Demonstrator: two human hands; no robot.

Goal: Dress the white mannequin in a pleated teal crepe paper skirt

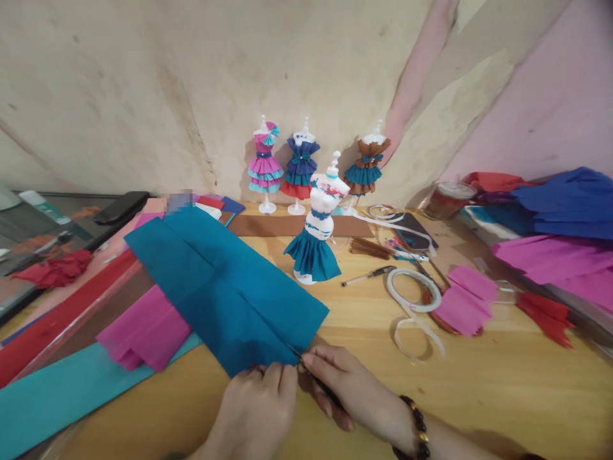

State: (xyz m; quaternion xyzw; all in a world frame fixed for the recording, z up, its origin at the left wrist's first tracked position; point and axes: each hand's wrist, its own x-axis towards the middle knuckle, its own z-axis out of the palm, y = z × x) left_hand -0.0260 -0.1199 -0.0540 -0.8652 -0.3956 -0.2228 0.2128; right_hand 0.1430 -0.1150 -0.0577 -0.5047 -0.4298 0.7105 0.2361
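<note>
A wide strip of teal crepe paper [239, 287] slants across the table with a lengthwise crease. My left hand [258, 409] is closed on its near edge, fingers curled over. In my right hand [345, 383] is a pair of dark-handled scissors [328, 391], mostly hidden by the fingers; their thin blade lies at the paper's near right end, close to my left fingers. Just beyond the paper stands a small white dress form [320, 227] with a ruffled teal skirt [313, 255] and scraps of tape and colour on its bare torso.
Several dressed miniature forms, including a pink one [265, 163], line the wall. To the right lie a roll of white tape [414, 289], a pen [368, 276] and pink paper [467, 300]. Coloured strips, one turquoise [71, 396], cover the left. A blue paper pile [569, 201] sits far right.
</note>
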